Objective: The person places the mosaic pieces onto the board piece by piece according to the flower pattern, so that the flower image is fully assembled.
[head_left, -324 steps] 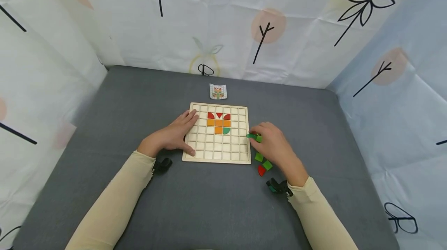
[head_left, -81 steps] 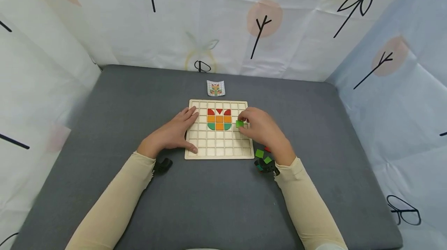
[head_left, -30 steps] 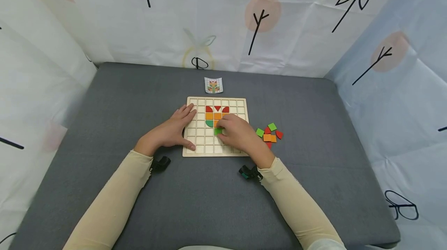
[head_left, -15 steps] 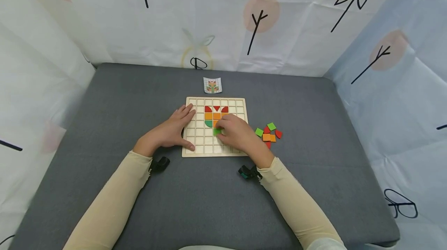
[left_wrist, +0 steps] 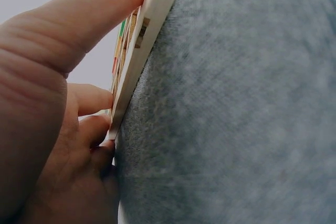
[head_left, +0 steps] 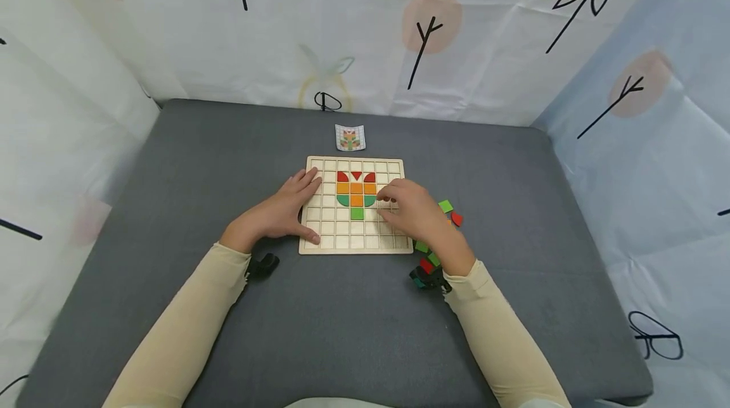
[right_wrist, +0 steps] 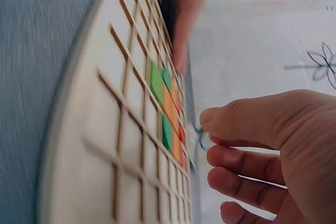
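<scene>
A wooden grid board [head_left: 327, 229] lies in the middle of the table with a pattern of coloured tiles set in its cells. My left hand [head_left: 279, 208] rests along the board's left edge, fingers spread on the rim and thumb at the lower left. In the left wrist view that thumb [left_wrist: 79, 22] lies against the board's side. My right hand [head_left: 419, 211] hovers over the board's right part, fingers loosely bent and holding nothing. A light green square tile [head_left: 357, 213] sits below the orange tiles [head_left: 356, 188]. Green rounded tiles [head_left: 343, 201] flank the lowest orange one; red tiles [head_left: 369, 177] top the pattern.
Loose tiles, among them a green square [head_left: 445, 206] and a red piece [head_left: 457, 218], lie right of the board, partly hidden by the right forearm. A small pattern card [head_left: 350, 138] lies behind the board. Printed cloth [head_left: 365, 34] hangs around the grey table [head_left: 319, 332].
Over the earlier frames, a second green rounded tile and a light green square came onto the board. Since half a second ago, my right hand let go of the square and moved right. Left hand stayed.
</scene>
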Available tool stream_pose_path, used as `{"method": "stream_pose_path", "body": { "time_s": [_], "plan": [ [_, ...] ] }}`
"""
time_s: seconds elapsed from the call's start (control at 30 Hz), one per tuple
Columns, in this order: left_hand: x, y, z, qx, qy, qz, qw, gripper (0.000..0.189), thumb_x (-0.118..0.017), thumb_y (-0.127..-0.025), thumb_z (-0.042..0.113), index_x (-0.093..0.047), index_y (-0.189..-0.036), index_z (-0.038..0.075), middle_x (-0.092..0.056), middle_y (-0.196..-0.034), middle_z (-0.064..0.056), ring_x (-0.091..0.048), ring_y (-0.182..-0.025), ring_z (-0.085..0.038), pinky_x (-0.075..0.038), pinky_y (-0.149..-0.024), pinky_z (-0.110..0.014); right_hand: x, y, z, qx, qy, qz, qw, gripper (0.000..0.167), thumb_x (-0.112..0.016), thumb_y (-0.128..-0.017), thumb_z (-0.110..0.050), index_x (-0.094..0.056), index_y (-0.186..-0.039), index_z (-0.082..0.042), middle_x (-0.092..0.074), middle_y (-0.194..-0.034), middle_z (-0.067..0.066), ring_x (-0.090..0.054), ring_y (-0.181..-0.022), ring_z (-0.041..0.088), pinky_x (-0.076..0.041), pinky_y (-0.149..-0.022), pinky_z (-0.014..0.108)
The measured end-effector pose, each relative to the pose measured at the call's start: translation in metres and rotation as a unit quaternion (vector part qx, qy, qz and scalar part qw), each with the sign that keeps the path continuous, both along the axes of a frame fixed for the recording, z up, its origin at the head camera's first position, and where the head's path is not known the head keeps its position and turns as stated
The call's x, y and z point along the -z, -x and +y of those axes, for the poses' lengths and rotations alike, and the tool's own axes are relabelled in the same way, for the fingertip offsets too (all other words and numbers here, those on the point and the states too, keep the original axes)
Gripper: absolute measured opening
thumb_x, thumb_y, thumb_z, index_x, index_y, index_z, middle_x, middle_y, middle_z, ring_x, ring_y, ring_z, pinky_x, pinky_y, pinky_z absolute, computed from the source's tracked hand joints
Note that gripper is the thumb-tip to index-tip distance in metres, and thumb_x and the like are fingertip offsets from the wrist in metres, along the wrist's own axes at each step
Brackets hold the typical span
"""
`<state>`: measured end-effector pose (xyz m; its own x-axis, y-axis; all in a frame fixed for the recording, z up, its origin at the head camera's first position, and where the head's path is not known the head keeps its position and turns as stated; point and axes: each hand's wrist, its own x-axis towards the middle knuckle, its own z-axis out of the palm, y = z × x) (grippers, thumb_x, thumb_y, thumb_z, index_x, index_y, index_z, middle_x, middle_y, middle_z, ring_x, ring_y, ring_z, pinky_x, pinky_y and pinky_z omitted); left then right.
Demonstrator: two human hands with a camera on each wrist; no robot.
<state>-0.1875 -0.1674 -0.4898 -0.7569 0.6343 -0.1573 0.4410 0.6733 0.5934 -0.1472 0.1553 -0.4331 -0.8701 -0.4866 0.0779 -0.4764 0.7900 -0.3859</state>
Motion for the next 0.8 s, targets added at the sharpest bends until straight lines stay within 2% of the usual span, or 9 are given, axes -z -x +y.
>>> {"method": "stream_pose_path", "body": {
  "time_s": [0.23,0.4,0.6,0.8],
  "plan": [
    [-0.002,0.001,0.0,-0.004,0.008,0.001,1.0,0.139,-0.098,-0.077,0.053,-0.013,-0.173,0.0,0.003,-0.181,-0.016,0.009,-0.165,-0.04,-0.006,-0.129,-0.061,-0.019,0.0,0.045,0.049,0.0,-0.006,0.9988,0.024,-0.081,-0.099,-0.01,-0.078,-0.121,-0.002,-0.071,-0.116,0.014,-0.065,-0.103,0.033,-0.054,-0.089,0.049],
    [-0.003,0.0,0.001,-0.003,0.011,0.002,0.9999,0.139,-0.098,-0.077,0.053,-0.013,-0.173,0.0,0.002,-0.181,-0.016,0.008,-0.165,-0.04,-0.007,-0.13,-0.061,-0.027,-0.003,0.072,0.08,-0.001,-0.017,0.9967,0.025,-0.08,-0.099,-0.007,-0.078,-0.124,-0.003,-0.07,-0.12,0.013,-0.063,-0.107,0.035,-0.053,-0.089,0.051],
    [-0.002,0.001,0.002,-0.004,0.013,0.004,0.9999,0.139,-0.098,-0.077,0.053,-0.014,-0.173,0.0,0.002,-0.181,-0.016,0.008,-0.165,-0.041,-0.008,-0.129,-0.062,-0.023,-0.004,0.09,0.089,-0.01,-0.024,0.9957,0.023,-0.078,-0.1,-0.007,-0.078,-0.123,-0.003,-0.069,-0.116,0.013,-0.063,-0.105,0.036,-0.053,-0.088,0.052],
    [0.001,0.0,0.003,-0.004,0.015,0.004,0.9999,0.139,-0.098,-0.076,0.054,-0.014,-0.173,0.001,0.002,-0.181,-0.016,0.008,-0.165,-0.04,-0.008,-0.129,-0.062,-0.014,-0.01,0.099,0.103,-0.023,-0.056,0.9928,0.024,-0.075,-0.101,-0.008,-0.078,-0.125,-0.004,-0.07,-0.114,0.012,-0.063,-0.104,0.036,-0.053,-0.089,0.052]
  ]
}}
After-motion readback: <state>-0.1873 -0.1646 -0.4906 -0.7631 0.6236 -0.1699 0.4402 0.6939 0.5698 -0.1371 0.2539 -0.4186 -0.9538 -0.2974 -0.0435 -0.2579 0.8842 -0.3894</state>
